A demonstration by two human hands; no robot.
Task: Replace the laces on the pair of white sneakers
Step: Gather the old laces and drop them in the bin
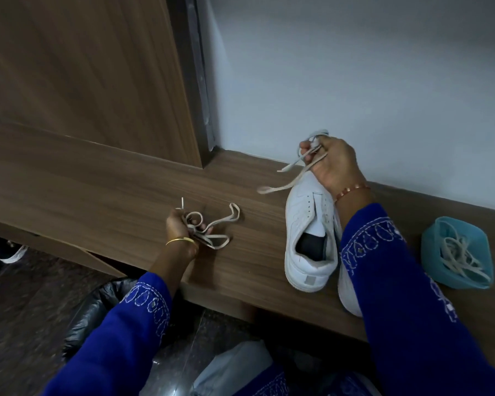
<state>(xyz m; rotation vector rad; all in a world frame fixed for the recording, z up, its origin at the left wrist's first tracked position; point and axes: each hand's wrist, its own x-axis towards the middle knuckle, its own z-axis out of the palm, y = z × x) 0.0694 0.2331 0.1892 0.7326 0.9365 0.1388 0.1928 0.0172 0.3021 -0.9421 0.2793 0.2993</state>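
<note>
Head view, step: old laces look stripped; you are between removal and re-lacing, as a judgement.
Left hand (pixel 183 227): your fingers curl round a looped flat lace (pixel 212 227) on the wooden shelf (pixel 97 178).
Right hand (pixel 333 164): grips a second lace (pixel 292 178) above the toe.
Sneaker (pixel 306 224): smooth white, laceless, upright on the shelf; its mate sits behind your sleeve.
Blue bowl (pixel 432 247): soft-sided, holds tangled laces.
Next: probably discard the old, find a fresh lace's tip.

Wooden ledge (pixel 120 181) bears two white sneakers (pixel 309 238); blue bowl (pixel 432 247) of laces beside them.
</note>
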